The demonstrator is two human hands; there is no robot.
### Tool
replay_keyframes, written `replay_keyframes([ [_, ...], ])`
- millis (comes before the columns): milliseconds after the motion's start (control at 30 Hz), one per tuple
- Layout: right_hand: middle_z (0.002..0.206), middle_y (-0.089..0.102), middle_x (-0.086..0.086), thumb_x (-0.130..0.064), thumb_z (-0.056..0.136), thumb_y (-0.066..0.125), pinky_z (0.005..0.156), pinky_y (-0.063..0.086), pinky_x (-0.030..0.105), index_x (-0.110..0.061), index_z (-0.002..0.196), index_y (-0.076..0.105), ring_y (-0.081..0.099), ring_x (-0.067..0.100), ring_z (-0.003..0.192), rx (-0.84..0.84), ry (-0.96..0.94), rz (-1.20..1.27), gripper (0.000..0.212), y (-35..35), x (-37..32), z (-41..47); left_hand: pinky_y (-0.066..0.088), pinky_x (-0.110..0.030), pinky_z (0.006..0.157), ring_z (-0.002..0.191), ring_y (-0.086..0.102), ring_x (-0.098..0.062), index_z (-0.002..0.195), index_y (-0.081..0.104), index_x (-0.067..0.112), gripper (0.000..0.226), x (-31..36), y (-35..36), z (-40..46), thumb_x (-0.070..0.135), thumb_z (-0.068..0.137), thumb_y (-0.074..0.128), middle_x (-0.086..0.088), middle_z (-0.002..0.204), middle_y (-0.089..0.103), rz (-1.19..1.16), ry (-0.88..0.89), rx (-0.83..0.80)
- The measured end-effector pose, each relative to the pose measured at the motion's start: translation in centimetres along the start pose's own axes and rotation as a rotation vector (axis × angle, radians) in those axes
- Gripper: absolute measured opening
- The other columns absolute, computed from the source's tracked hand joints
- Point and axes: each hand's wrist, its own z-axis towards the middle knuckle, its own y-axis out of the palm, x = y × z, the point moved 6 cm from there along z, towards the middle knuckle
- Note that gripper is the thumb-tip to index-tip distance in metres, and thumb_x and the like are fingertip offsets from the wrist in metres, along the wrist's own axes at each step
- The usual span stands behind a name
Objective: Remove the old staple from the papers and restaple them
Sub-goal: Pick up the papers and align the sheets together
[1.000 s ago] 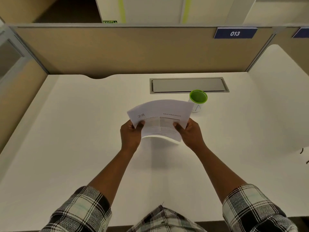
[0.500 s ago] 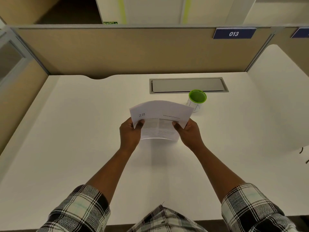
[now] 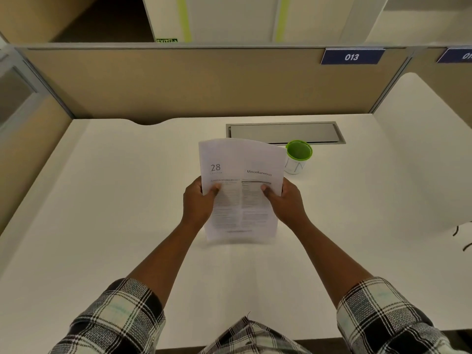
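While both hands [image 3: 242,200] grip the papers [image 3: 241,172], they now stand taller.

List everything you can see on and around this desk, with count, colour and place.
papers: one stack, white with black print, held above the middle of the desk
cup: one, white with a green top, on the desk just right of the papers
desk: one, white
cable hatch: one, grey, set into the desk's far edge
partition: one, tan, behind the desk
number plate: one, blue, reads 013, on the partition's top right
left hand: grips the papers' left edge
right hand: grips the papers' right edge
sleeves: two, black and white plaid
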Motion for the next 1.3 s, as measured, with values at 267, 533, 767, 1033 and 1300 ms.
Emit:
replay_keyframes([
  [267, 0.11, 0.071, -0.002, -0.023, 0.09, 0.064, 0.081, 0.056, 0.032, -0.02, 0.113, 0.066, 0.068, 0.017, 0.093, -0.141, 0.122, -0.046, 0.024, 0.4, 1.2, 0.4, 0.056, -0.035, 0.076, 0.09, 0.067, -0.022, 0.098, 0.064, 0.012, 0.014, -1.6, -0.7, 0.6, 0.024, 0.096, 0.057, 0.001, 0.098, 0.071, -0.102, -0.205, 0.028],
  [533, 0.111, 0.071, -0.003, -0.025, 0.089, 0.064, 0.083, 0.054, 0.034, -0.024, 0.113, 0.066, 0.067, 0.019, 0.095, -0.242, 0.185, -0.109, 0.024, 0.6, 2.4, 0.1, 0.049, -0.016, 0.069, 0.084, 0.064, -0.015, 0.12, 0.06, 0.02, 0.027, 1.4, -2.9, 1.9, 0.019, 0.093, 0.063, -0.001, 0.1, 0.066, 0.099, 0.016, 0.203],
  [767, 0.111, 0.071, -0.004, -0.025, 0.089, 0.064, 0.085, 0.054, 0.036, -0.024, 0.113, 0.066, 0.067, 0.019, 0.096, -0.246, 0.202, -0.095, 0.025, 0.4, 2.7, 0.3, 0.042, -0.002, 0.063, 0.074, 0.064, -0.01, 0.108, 0.068, 0.019, 0.02, 2.3, -3.1, 1.9, 0.012, 0.09, 0.065, 0.004, 0.086, 0.068, 0.201, 0.143, 0.229],
  [1033, 0.107, 0.07, -0.007, -0.024, 0.089, 0.066, 0.08, 0.055, 0.03, -0.026, 0.111, 0.065, 0.068, 0.016, 0.093, -0.241, 0.195, -0.056, 0.022, 0.4, 2.6, 0.4, 0.048, -0.007, 0.071, 0.08, 0.065, -0.008, 0.107, 0.069, 0.014, 0.018, 1.9, -3.5, 1.9, 0.012, 0.09, 0.064, 0.003, 0.092, 0.071, 0.104, 0.061, 0.311],
  [1300, 0.106, 0.07, -0.007, -0.022, 0.089, 0.066, 0.079, 0.054, 0.028, -0.025, 0.109, 0.066, 0.068, 0.015, 0.094, -0.209, 0.178, -0.021, 0.02, 0.1, 2.3, 0.6, 0.059, -0.035, 0.078, 0.086, 0.07, -0.016, 0.119, 0.057, 0.021, 0.03, 0.8, -2.8, 2.2, 0.02, 0.091, 0.066, 0.002, 0.093, 0.072, -0.116, -0.06, 0.187],
])
